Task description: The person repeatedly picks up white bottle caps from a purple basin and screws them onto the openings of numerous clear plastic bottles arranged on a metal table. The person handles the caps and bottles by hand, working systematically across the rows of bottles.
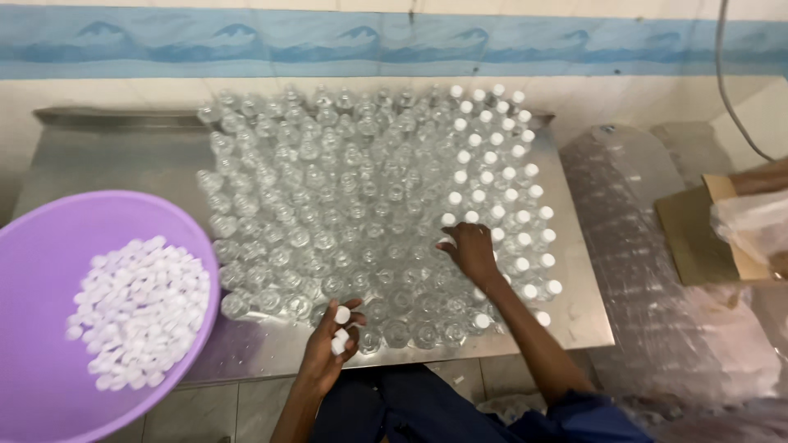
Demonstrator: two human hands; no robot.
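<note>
Cream wall [123,90] – blue wave border [246,41], steel table [107,156], tiled floor [213,410]

Glossy clear plastic bottles [328,213] under the right hand [469,253], matt white plastic caps [340,328] in the left hand [328,349], dull brushed metal table [123,160] beneath, smooth purple plastic bowl [49,246] left.

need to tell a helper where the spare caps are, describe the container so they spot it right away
Start at the steel table crowded with small clear bottles. At its left front corner sits a big round purple basin, overlapping the table edge. It is the only coloured vessel there, and it holds a heap of loose white caps, beside the left hand, which holds a few caps.
</note>
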